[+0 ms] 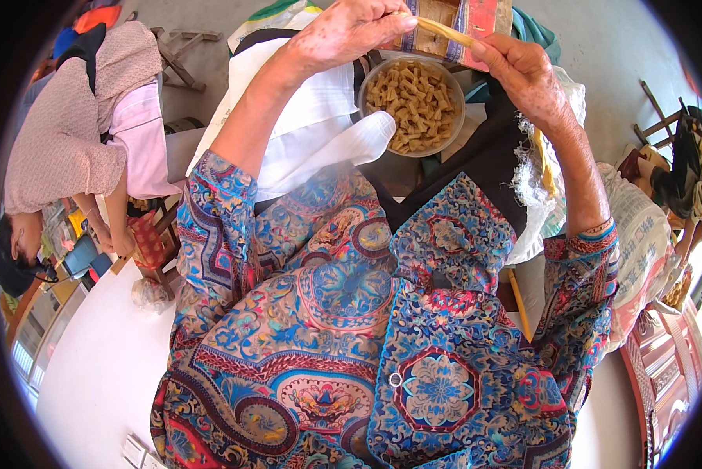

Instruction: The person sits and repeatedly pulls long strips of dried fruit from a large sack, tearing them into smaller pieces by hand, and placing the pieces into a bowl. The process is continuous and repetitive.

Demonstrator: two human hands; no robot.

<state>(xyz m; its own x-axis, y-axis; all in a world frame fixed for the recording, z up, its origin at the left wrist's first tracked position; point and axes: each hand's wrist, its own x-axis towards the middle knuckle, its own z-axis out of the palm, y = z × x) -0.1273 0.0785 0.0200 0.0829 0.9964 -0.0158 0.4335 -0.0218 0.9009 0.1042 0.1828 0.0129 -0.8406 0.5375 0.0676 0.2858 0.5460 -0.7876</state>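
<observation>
A long, thin, yellowish-tan strip (pixel 443 30) is stretched between my two hands at the top of the view. My left hand (pixel 352 33), partly cut off by the upper edge, pinches its left end between thumb and fingers. At the other end, my right hand (pixel 523 78) is closed on the strip, thumb on top. Just below the strip stands a round, clear bowl (pixel 462 117) full of short, tan pieces (pixel 413 105) that look knotted or rolled. White cloth (pixel 288 117) lies across my lap, left of the bowl.
Behind the bowl is a worn, red and blue painted wooden surface (pixel 482 23). At the left a person in a patterned top (pixel 62 148) bends over work. A woven sack (pixel 632 242) stands at my right, near a wooden chair (pixel 664 367); another person sits at the far right.
</observation>
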